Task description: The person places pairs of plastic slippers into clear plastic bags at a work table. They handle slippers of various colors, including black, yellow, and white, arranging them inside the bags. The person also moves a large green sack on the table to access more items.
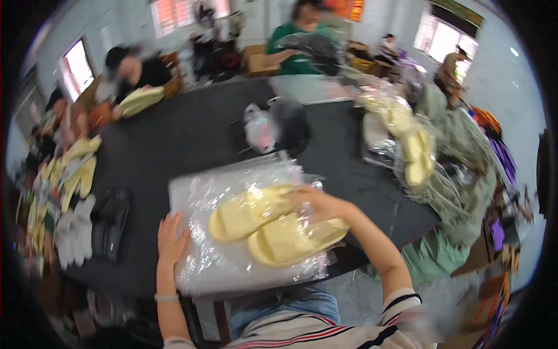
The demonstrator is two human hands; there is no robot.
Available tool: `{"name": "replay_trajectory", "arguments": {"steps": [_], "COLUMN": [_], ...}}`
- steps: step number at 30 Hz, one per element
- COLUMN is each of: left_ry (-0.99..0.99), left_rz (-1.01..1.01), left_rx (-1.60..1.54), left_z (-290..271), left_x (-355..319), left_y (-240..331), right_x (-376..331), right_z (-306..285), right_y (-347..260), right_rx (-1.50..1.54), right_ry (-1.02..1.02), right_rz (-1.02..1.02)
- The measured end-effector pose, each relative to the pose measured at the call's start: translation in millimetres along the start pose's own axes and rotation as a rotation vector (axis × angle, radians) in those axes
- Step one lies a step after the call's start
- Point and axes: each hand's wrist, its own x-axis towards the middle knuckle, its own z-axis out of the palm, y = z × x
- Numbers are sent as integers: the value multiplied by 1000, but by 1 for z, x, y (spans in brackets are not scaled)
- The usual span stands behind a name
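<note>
2 pale-yellow ribbed slippers (282, 234), side by side, slanted, over flat clear plastic (200, 262); frame's lower centre.

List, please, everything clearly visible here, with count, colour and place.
Front slippers: two, pale yellow, over plastic bags
Plastic bags: stack, clear, near side
Table: one, black, centre
Small bag: one, whitish-pink, mid-table
Rounded item: one, black, beside small bag
Wrapped slippers: several, yellow, table's right
Cloth: heap, grey-green, right edge
Pale slippers: several, greyish, table's left
Dark footwear: count unclear, black, beside pale slippers
Left pile: several, yellow, far left
Co-workers: at least four, varied clothing, around table and room
Windows: at least three, bright, walls
Left hand: one, bare, on bags' left edge
Right hand: one, bare, at front slippers
</note>
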Motion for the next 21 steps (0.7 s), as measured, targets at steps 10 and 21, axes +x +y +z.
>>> {"name": "replay_trajectory", "arguments": {"steps": [10,21], "left_ry": [95,-119], "left_rz": [59,-517], "left_rx": [62,-1022], "left_z": [12,63], "left_x": [-12,8], "left_y": [-26,-94], "right_x": [58,113], "right_z": [64,96], "right_y": [10,-40], "right_rx": [-371,-81], "right_ry": [-22,79], "right_rz": [-145,-177]}}
